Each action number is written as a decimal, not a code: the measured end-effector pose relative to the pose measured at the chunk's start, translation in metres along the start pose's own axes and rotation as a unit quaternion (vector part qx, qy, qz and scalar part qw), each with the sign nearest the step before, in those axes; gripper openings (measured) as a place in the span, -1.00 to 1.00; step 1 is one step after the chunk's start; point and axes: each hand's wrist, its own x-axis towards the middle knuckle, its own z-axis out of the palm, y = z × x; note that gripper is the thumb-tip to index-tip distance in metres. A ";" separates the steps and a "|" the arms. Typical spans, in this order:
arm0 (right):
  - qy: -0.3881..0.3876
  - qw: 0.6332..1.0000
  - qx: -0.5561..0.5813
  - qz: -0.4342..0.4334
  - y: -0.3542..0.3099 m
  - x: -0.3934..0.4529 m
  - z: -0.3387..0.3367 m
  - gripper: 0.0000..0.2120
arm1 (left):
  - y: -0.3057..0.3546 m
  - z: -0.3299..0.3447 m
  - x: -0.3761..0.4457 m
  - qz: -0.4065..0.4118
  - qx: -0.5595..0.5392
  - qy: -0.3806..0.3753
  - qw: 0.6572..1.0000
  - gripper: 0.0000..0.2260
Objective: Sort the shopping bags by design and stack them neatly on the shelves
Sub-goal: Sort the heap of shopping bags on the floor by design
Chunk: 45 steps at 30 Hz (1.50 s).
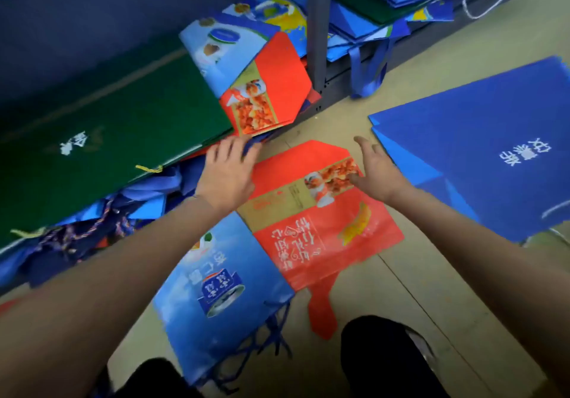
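Head view is showing my two bare arms reaching down over the red bag (324, 221), which is lying flat on the tan floor (416, 289) with its red handle (322, 308) trailing toward my dark shoe (385, 357); my right hand (374, 170) is hanging over the far right corner of that red bag, grip released, fingers spread and straight, and I cannot tell whether the fingertips are touching the print; my left hand (228, 172) is hovering at the far left corner of the red bag, fingers loosely bent over a bit of dark blue handle (251, 146), and whether that grip is pinching the handle or only lying on it I cannot tell; beyond the red bag, a second red bag (271, 89) with the same food picture is leaning tilted on the low shelf stack, beside the grey shelf post (317, 27); a light blue bag (225, 49) is lying under that second one; left of the red bag, a green bag (108, 138) is topping a pile of blue bags on the bottom shelf; a sky-blue bag (222, 289) is tucked partly under the red bag's near left side; right of the red bag, well apart, a dark blue bag (481, 150) with white lettering is lying flat on the floor.
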 end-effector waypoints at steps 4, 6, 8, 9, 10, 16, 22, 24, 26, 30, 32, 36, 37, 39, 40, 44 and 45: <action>0.041 0.988 0.088 -0.117 -0.085 0.019 0.016 -0.36 | -0.080 -0.007 -0.036 -0.202 0.000 -0.013 0.979 -0.43; 0.036 0.980 0.138 -0.140 -0.124 0.029 0.028 -0.39 | -0.103 -0.004 -0.050 -0.278 -0.024 -0.065 0.958 -0.46; 0.007 0.967 0.220 -0.130 -0.160 0.039 0.040 -0.39 | -0.116 0.002 -0.061 -0.259 -0.014 -0.076 0.963 -0.55; -0.016 0.957 0.268 -0.113 -0.175 0.041 0.045 -0.39 | -0.119 0.002 -0.066 -0.232 -0.011 -0.058 0.971 -0.60; -0.035 0.944 0.316 -0.092 -0.187 0.045 0.051 -0.37 | -0.120 0.002 -0.070 -0.199 -0.009 -0.030 0.979 -0.66; -0.031 0.977 0.211 0.016 -0.204 0.069 0.068 -0.31 | -0.097 0.001 -0.107 -0.063 -0.057 0.066 0.994 -0.78; 0.010 0.881 0.472 0.034 -0.262 0.063 0.071 -0.55 | -0.113 -0.006 -0.107 -0.169 -0.083 0.131 0.973 -0.50; 0.070 0.879 0.472 -0.014 -0.278 0.048 0.057 -0.56 | -0.123 -0.016 -0.109 -0.199 -0.093 0.124 0.968 -0.44; 0.104 0.886 0.443 -0.087 -0.273 0.029 0.037 -0.59 | -0.132 -0.023 -0.114 -0.232 -0.126 0.117 0.957 -0.40; 0.161 0.920 0.347 -0.084 -0.177 -0.005 0.000 -0.60 | -0.109 -0.026 -0.130 -0.157 -0.191 0.007 0.969 -0.37; 0.136 0.942 0.307 0.000 -0.122 -0.022 -0.008 -0.58 | -0.079 -0.016 -0.135 -0.052 -0.148 -0.088 0.984 -0.45; 0.058 0.952 0.281 0.105 -0.044 -0.051 -0.012 -0.52 | -0.031 -0.003 -0.117 0.019 -0.112 -0.157 0.981 -0.44; 0.037 0.957 0.262 0.117 -0.033 -0.054 -0.012 -0.50 | -0.023 0.000 -0.109 0.032 -0.097 -0.175 0.979 -0.43; 0.007 0.973 0.206 0.100 -0.018 -0.047 -0.007 -0.42 | -0.009 0.007 -0.094 0.059 -0.072 -0.211 0.973 -0.40; 0.002 0.982 0.171 0.084 -0.015 -0.040 -0.003 -0.37 | -0.004 0.010 -0.088 0.067 -0.063 -0.227 0.969 -0.39; -0.004 0.994 0.106 0.035 -0.019 -0.011 0.015 -0.31 | 0.005 0.018 -0.074 0.070 -0.029 -0.250 0.965 -0.33; 0.000 0.995 0.100 0.031 -0.019 -0.007 0.017 -0.30 | 0.003 0.019 -0.072 0.079 -0.020 -0.243 0.967 -0.33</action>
